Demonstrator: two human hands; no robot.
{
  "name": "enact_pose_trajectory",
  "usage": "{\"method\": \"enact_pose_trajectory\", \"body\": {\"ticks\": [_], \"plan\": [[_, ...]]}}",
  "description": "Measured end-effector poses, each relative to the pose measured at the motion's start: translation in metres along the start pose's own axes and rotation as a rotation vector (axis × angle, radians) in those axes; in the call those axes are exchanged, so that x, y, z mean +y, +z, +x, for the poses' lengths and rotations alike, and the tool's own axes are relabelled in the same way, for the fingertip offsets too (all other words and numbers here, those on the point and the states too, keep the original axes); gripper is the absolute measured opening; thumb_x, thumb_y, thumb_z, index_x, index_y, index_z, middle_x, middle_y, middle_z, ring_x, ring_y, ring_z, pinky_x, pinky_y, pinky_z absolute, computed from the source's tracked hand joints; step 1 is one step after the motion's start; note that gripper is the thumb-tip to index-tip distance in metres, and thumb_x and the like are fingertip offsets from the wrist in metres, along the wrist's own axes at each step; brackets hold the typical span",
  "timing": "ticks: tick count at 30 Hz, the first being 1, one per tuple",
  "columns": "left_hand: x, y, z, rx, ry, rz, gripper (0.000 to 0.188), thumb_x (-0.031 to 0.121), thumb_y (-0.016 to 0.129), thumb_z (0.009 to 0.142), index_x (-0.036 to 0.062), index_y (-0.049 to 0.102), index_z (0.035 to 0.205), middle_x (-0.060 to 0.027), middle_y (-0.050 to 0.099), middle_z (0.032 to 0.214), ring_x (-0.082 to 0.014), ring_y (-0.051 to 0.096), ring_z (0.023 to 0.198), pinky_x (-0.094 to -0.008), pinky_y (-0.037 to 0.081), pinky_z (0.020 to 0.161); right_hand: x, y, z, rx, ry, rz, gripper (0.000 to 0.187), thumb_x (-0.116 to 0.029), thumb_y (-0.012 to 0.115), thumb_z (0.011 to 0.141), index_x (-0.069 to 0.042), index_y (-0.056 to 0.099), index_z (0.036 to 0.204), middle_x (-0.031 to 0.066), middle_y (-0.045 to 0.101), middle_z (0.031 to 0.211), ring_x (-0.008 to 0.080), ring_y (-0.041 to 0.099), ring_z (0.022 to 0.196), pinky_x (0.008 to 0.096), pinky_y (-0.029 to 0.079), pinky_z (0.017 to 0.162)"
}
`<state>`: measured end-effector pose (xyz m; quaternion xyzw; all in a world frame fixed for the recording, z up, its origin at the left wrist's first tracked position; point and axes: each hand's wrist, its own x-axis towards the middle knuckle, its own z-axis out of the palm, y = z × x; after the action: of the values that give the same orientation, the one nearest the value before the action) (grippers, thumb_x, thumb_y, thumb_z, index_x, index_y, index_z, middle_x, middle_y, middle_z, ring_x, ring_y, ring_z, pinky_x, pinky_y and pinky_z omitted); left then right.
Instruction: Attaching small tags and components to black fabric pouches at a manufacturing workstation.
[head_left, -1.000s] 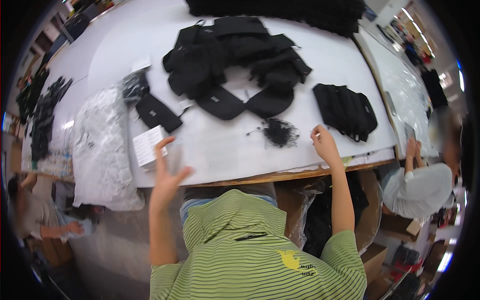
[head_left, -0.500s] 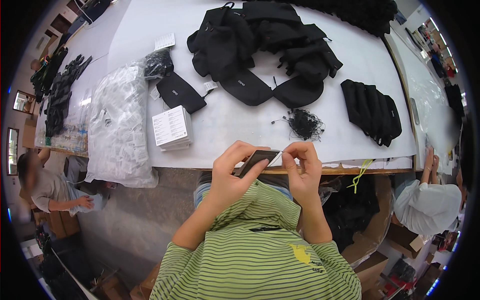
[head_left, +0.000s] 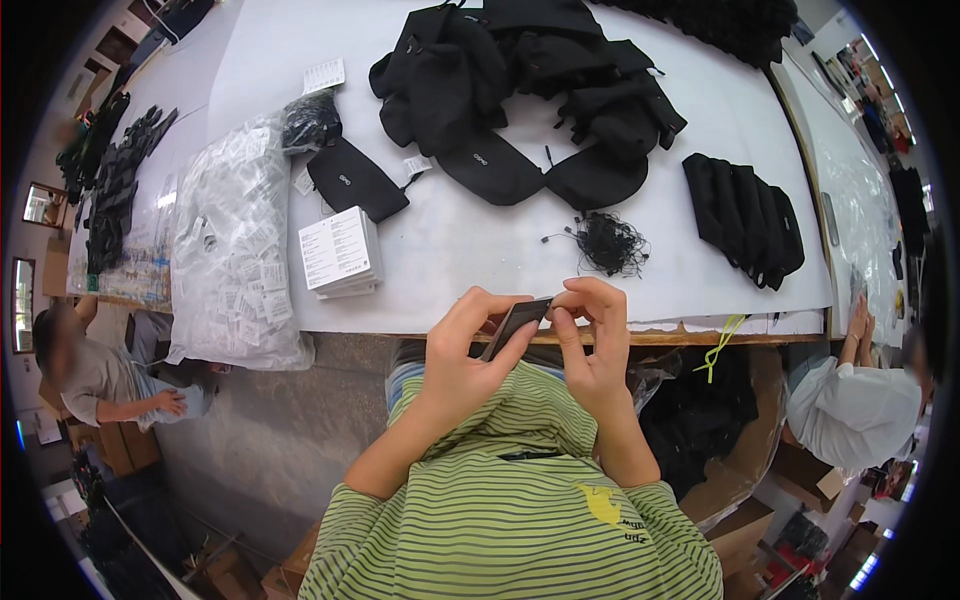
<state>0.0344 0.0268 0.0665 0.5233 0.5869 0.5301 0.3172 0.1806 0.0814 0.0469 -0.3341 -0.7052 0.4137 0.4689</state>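
Note:
Just in front of the table edge, my left hand (head_left: 462, 352) is closed around a small dark rectangular card (head_left: 514, 322), held tilted between thumb and fingers. Whether it is one card or a thin stack, I cannot tell. My right hand (head_left: 594, 348) is closed in a pinch at the card's upper right corner; what lies between its fingertips is too small to make out. Beyond the hands lies a tangle of thin black strings (head_left: 612, 244). A stack of white printed cards (head_left: 338, 250) sits to the left on the white tabletop (head_left: 460, 265).
Black fabric pouches (head_left: 488, 168) are heaped at the back, with a single black pouch (head_left: 358, 180) left of them. Several overlapping black pouches (head_left: 742, 220) lie right. A clear bag of white labels (head_left: 232, 250) stands left. Co-workers (head_left: 120, 375) are at both sides.
The card has turned in my left hand, so the pale side at its right end no longer shows. My right hand has shifted slightly left. The things on the table lie unchanged.

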Motion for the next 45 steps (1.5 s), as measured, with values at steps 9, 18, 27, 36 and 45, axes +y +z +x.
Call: {"method": "enact_pose_trajectory", "body": {"ticks": [9,18,27,36,45], "plan": [[-0.003,0.0,-0.002,0.036,0.018,0.035,0.022,0.001,0.072,0.078,0.0,0.066,0.098,-0.0048,0.061,0.084,-0.0097,0.062,0.072,-0.0207,0.05,0.063,0.003,0.002,-0.003,0.012,0.04,-0.032,0.03,0.005,0.062,0.085,-0.002,0.048,0.11,0.0083,0.063,0.081,0.0146,0.06,0.069,0.0251,0.048,0.066],[-0.003,0.001,-0.004,0.031,0.081,0.049,0.025,-0.006,0.073,0.074,0.0011,0.069,0.098,-0.0054,0.061,0.08,-0.0115,0.061,0.071,-0.0229,0.051,0.063,-0.001,0.008,-0.001,0.09,0.006,-0.129,0.021,0.005,0.066,0.081,0.0,0.058,0.1,0.0079,0.065,0.082,0.0134,0.062,0.069,0.0244,0.048,0.064],[-0.015,-0.011,0.0,0.024,0.405,0.016,0.023,-0.002,0.077,0.07,0.0031,0.072,0.092,-0.0054,0.062,0.079,-0.0108,0.059,0.07,-0.022,0.047,0.06,-0.007,-0.011,0.001,0.024,0.095,0.138,0.014,0.004,0.073,0.075,0.001,0.066,0.086,0.0066,0.067,0.076,0.0109,0.063,0.067,0.0224,0.049,0.061],[-0.019,-0.027,0.006,-0.462,-0.171,-0.307,0.009,0.007,0.061,0.09,-0.0016,0.06,0.095,-0.0038,0.061,0.09,-0.0101,0.059,0.079,-0.024,0.049,0.074,-0.007,-0.017,0.004,-0.258,0.139,0.075,0.011,0.003,0.074,0.073,-0.001,0.068,0.081,0.0045,0.066,0.072,0.0093,0.059,0.061,0.0218,0.047,0.058],[-0.022,-0.003,0.039,-0.331,-0.094,-0.354,0.01,0.009,0.058,0.093,0.0,0.055,0.092,-0.0017,0.054,0.082,-0.0084,0.053,0.068,-0.0219,0.045,0.063,0.011,-0.029,0.008,-0.377,0.638,0.448,0.014,-0.013,0.064,0.091,0.0,0.059,0.094,-0.0004,0.058,0.068,0.0053,0.053,0.058,0.0194,0.04,0.052]]}}
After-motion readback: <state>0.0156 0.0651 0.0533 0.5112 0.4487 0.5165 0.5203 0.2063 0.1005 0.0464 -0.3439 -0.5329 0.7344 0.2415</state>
